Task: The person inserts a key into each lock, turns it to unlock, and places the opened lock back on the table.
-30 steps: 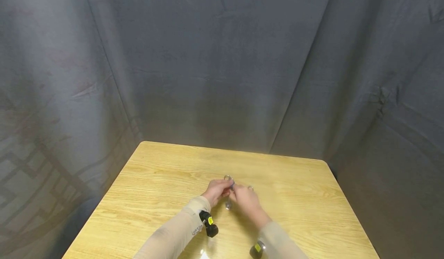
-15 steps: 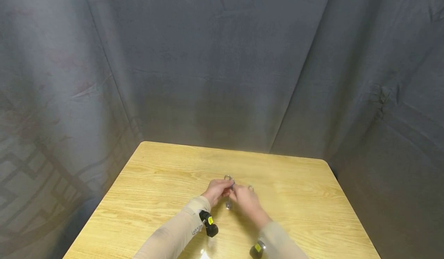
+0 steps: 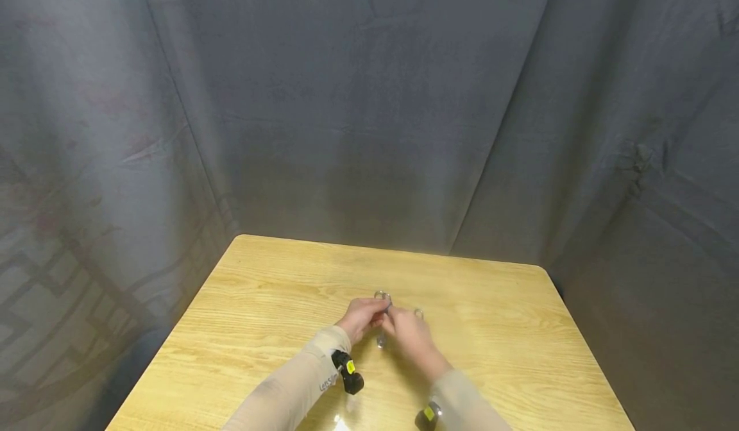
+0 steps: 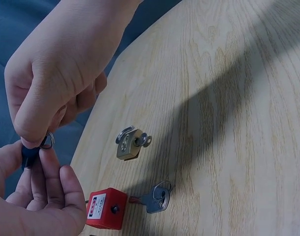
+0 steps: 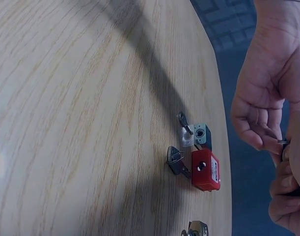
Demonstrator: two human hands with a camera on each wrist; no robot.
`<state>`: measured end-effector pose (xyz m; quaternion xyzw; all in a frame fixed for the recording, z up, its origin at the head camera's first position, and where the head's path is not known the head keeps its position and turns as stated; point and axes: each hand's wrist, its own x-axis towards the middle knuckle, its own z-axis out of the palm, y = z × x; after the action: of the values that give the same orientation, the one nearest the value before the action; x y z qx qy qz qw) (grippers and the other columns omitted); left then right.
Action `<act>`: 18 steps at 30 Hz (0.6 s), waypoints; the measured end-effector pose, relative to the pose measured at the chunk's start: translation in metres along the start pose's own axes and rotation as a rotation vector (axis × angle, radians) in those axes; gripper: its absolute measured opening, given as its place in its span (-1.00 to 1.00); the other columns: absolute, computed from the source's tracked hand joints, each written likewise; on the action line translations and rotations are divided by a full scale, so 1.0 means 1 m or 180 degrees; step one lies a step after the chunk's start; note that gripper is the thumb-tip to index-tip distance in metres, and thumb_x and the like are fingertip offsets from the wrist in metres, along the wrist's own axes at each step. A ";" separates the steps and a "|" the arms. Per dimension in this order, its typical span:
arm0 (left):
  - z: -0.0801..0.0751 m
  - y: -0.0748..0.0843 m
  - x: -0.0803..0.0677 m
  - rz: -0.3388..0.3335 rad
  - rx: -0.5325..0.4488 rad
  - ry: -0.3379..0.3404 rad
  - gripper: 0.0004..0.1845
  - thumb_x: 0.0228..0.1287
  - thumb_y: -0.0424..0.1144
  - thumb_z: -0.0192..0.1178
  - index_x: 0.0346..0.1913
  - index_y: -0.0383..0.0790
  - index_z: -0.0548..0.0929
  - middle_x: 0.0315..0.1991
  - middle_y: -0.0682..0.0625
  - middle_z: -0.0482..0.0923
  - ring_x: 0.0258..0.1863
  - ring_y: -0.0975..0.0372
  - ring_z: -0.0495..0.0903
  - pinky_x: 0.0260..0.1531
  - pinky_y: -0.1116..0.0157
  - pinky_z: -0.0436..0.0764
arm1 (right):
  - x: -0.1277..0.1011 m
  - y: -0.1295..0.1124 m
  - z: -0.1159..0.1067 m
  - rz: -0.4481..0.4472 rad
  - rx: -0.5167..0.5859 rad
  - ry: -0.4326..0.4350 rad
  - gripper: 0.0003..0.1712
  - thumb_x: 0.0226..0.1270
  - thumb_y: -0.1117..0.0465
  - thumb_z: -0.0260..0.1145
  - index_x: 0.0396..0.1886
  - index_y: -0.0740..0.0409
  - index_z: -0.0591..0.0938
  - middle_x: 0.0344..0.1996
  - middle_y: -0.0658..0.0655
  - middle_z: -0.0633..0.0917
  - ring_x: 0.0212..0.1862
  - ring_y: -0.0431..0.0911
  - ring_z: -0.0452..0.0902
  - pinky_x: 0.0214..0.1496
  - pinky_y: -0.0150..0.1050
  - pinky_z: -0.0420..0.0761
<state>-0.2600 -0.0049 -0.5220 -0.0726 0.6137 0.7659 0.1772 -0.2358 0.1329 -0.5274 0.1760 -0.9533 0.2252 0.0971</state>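
Observation:
My left hand [image 3: 359, 317] and right hand [image 3: 411, 336] meet over the middle of the table. In the left wrist view, the left thumb and fingers pinch a small dark blue piece [image 4: 29, 155]. From above, the right thumb and curled fingers grip its upper end, beside a metal ring [image 4: 49, 141]. Most of the piece is hidden by fingers, and I cannot tell its kind. A red padlock [image 4: 106, 208] lies below the hands with a key [image 4: 156, 198] in it. Farther off is a brass padlock [image 4: 130, 144] with its own key [image 4: 144, 139].
In the right wrist view, a pale green-grey lock [image 5: 201, 134] with a clear part [image 5: 187, 137] lies near the red padlock, another key [image 5: 183, 121] beside it. Everything rests on a wooden table [image 3: 277, 277], and grey curtains [image 3: 369, 110] hang around it.
Both hands stay almost in place. The metal loops past the fingertips in the head view shift very slightly to the right.

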 end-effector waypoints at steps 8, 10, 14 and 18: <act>-0.001 -0.001 0.000 0.0004 -0.0013 -0.0019 -0.66 0.21 -0.27 0.31 -0.03 -0.43 0.63 -0.46 0.06 0.65 -0.54 0.41 0.57 -0.47 0.56 0.60 | 0.000 -0.002 -0.002 0.0028 0.0015 0.0023 -0.61 0.43 -0.09 0.14 -0.07 0.10 0.66 -0.41 0.05 0.75 -0.23 0.05 0.71 0.18 0.39 0.40; -0.001 -0.001 0.000 0.0015 -0.0002 -0.0024 -0.68 0.21 -0.27 0.31 -0.05 -0.43 0.64 -0.46 0.06 0.65 -0.54 0.40 0.57 -0.48 0.55 0.60 | -0.001 -0.002 -0.001 0.0017 0.0008 0.0036 -0.62 0.42 -0.08 0.15 -0.09 0.10 0.66 -0.43 0.04 0.74 -0.24 0.04 0.71 0.17 0.39 0.41; -0.001 -0.002 0.001 0.0006 -0.0011 -0.0037 -0.71 0.21 -0.28 0.31 -0.08 -0.42 0.65 -0.47 0.06 0.65 -0.54 0.39 0.57 -0.47 0.55 0.60 | -0.001 -0.002 -0.001 0.0008 0.0028 0.0051 -0.65 0.42 -0.05 0.16 -0.09 0.09 0.66 -0.40 0.04 0.75 -0.25 0.02 0.70 0.17 0.36 0.43; -0.001 -0.002 0.000 0.0033 0.0009 -0.0054 -0.69 0.22 -0.28 0.30 -0.06 -0.44 0.64 -0.46 0.07 0.65 -0.52 0.39 0.57 -0.45 0.55 0.60 | -0.002 -0.002 -0.001 -0.0002 0.0088 0.0037 -0.67 0.41 -0.03 0.17 -0.08 0.08 0.66 -0.45 -0.01 0.73 -0.36 -0.09 0.64 0.12 0.27 0.49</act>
<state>-0.2592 -0.0059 -0.5240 -0.0626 0.6136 0.7666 0.1785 -0.2330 0.1327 -0.5262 0.1763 -0.9495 0.2394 0.1003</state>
